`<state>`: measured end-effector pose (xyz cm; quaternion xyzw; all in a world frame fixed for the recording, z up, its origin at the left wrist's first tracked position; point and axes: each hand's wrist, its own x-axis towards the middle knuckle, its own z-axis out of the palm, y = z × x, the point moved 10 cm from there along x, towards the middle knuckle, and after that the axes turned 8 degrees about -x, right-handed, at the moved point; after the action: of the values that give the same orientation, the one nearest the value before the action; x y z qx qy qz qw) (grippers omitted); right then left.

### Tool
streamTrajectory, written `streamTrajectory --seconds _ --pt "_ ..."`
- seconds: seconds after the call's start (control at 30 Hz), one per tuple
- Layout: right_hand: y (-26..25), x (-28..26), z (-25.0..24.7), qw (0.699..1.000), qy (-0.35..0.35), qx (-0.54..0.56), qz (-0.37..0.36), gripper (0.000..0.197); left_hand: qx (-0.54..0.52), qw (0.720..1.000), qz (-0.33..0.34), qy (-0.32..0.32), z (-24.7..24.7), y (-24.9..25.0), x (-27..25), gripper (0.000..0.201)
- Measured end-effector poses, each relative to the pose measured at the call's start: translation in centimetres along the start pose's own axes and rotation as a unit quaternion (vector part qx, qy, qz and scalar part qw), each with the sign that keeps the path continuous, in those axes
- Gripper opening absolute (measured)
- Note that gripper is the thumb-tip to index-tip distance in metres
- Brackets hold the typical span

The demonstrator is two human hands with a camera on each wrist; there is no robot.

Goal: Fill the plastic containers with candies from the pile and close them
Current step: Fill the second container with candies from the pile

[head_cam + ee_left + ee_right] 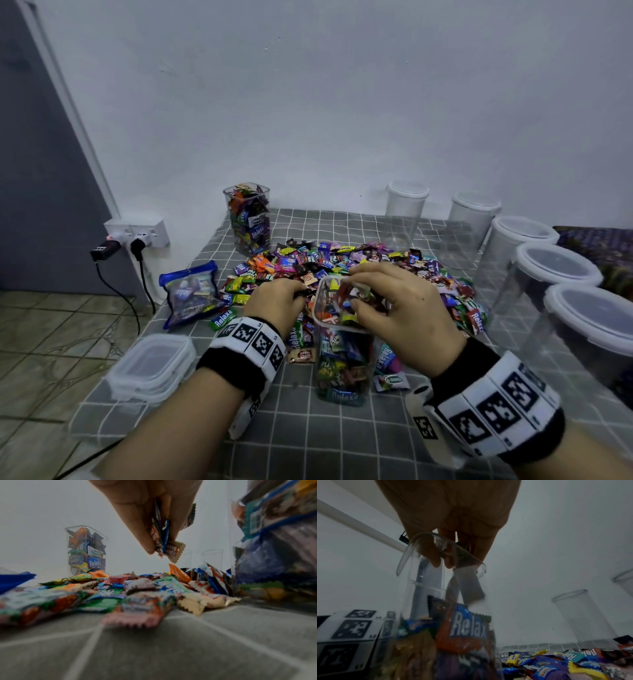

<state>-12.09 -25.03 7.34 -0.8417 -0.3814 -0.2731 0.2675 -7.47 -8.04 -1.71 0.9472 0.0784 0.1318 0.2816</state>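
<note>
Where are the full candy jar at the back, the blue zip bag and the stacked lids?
Full candy jar (247,219), head view: middle of its clear wall.
Blue zip bag (190,294), head view: its clear front.
Stacked lids (150,365), head view: top lid's centre.

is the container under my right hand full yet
Not yet. The container is open, and candies stop short of its rim; clear wall shows above them.

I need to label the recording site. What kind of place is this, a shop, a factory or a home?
Most likely a room in a home. The work surface is a grey checked cloth low beside a tiled floor, against a plain white wall with a wall socket holding plugged-in chargers. Nothing suggests a shop or a factory.
</note>
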Motion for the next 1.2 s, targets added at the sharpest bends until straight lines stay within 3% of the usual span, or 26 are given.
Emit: streamTrajectory --seconds 0.37,0.47,0.63,0.77,0.83,1.2 --pt "1.4 -1.0 0.6 0.994 -0.003 0.098 0.047 0.049 -0.015 1.0 -0.007 0.0 -0.1 0.0 -0.1 0.023" --pt "2.3 -1.6 1.4 0.984 -0.05 0.137 0.103 0.066 -0.018 1.0 -0.007 0.005 -0.2 0.1 -0.2 0.023" --pt "4.3 -3.4 4.0 0.944 -0.17 0.205 0.195 0.118 -0.023 1.0 -0.013 0.002 0.0 -0.2 -0.1 0.021" --pt "4.9 -4.9 5.8 0.9 -0.169 0.326 0.234 0.082 -0.032 0.999 -0.016 0.0 0.0 -0.2 -0.2 0.021" --pt "5.3 -5.5 6.4 0.881 -0.153 0.368 0.256 0.078 -0.04 0.999 -0.015 0.006 -0.1 -0.2 -0.2 0.023" --pt "5.3 -5.7 6.4 0.879 -0.148 0.373 0.258 0.069 -0.152 0.983 0.048 0.087 -4.0 2.2 -2.1 0.019"
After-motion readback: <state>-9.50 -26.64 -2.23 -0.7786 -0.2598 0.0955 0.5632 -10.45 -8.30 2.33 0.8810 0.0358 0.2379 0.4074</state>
